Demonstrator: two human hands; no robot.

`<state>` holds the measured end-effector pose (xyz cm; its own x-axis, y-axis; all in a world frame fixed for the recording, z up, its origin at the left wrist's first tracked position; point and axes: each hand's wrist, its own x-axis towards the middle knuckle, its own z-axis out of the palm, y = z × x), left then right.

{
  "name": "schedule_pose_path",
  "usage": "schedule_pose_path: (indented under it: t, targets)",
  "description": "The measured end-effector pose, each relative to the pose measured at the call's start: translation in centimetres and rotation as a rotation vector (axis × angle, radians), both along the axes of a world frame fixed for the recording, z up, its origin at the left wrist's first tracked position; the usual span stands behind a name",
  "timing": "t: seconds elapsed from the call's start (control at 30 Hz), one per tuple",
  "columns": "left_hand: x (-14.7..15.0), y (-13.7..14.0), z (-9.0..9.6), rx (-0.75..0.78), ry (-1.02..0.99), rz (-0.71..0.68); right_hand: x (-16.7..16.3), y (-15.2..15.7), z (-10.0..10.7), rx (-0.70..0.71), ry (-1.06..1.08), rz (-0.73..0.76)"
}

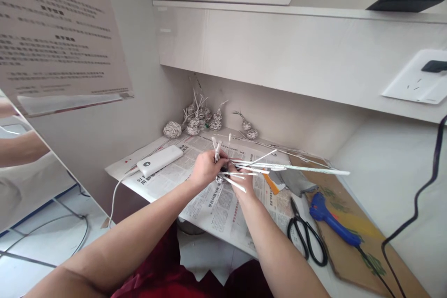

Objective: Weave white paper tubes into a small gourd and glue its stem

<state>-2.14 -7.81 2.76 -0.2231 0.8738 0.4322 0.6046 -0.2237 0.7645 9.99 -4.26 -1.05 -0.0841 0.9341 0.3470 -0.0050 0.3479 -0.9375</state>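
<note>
Over the newspaper-covered table, both my hands are closed on a bundle of rolled paper strips [256, 166]. The white strips fan out from between the fingers, several long ones pointing right and some short ones sticking up. My left hand [206, 167] pinches the bundle from the left, thumb towards the middle. My right hand [241, 178] holds it from the right and below, its fingers partly hidden behind the strips. A small woven part [220, 178] shows between the hands, mostly covered.
Several woven paper gourds [193, 125] stand in the back corner, with another gourd [251, 133] by the wall. A white power bank [159, 160] with a cable lies left. Black-handled scissors [304, 237], a grey cloth [296, 181] and a blue glue gun [333, 220] on cardboard [344, 260] are at right.
</note>
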Motion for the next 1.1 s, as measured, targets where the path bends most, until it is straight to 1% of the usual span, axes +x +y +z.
schedule_pose_path:
  t: [0.13, 0.23, 0.3, 0.4, 0.47, 0.57, 0.67, 0.73, 0.83, 0.97, 1.03, 1.1]
  targets:
    - [-0.1, 0.4, -0.3, -0.009, 0.034, 0.039, 0.0, -0.5, 0.4, -0.018, -0.034, -0.018]
    - [-0.2, 0.5, -0.5, -0.006, 0.065, 0.052, 0.1, -0.6, 0.5, -0.002, -0.023, -0.047]
    - [-0.3, 0.6, -0.5, -0.018, 0.084, 0.048, 0.1, -0.5, 0.3, 0.019, -0.028, -0.058]
    - [-0.3, 0.6, -0.1, -0.044, 0.097, 0.035, 0.3, -0.2, 0.1, 0.000, -0.054, -0.083]
    - [-0.3, 0.7, 0.1, -0.059, 0.059, 0.006, 0.3, 0.0, 0.0, -0.018, -0.051, -0.086]
    - [-0.4, 0.9, 0.0, -0.110, -0.062, -0.039, 0.4, 0.1, 0.0, -0.020, -0.039, -0.070]
    - [-0.4, 1.2, -0.5, -0.130, -0.182, -0.021, 0.4, 0.0, 0.1, -0.036, -0.047, -0.068]
    - [-0.4, 1.3, -0.9, -0.110, -0.203, -0.002, 0.3, -0.1, 0.0, -0.050, -0.030, -0.052]
    - [-0.3, 1.4, -1.2, -0.092, -0.159, 0.009, 0.1, 0.0, -0.1, -0.074, 0.029, -0.042]
    - [-0.3, 1.3, -0.9, -0.103, -0.098, 0.010, -0.1, 0.1, 0.0, -0.172, 0.146, -0.027]
    - [-0.5, 1.4, -0.5, -0.120, -0.074, -0.015, -0.2, 0.1, 0.1, -0.192, 0.164, -0.034]
    - [-0.7, 1.5, -0.1, -0.147, -0.056, -0.035, -0.1, 0.2, 0.0, -0.177, 0.139, -0.054]
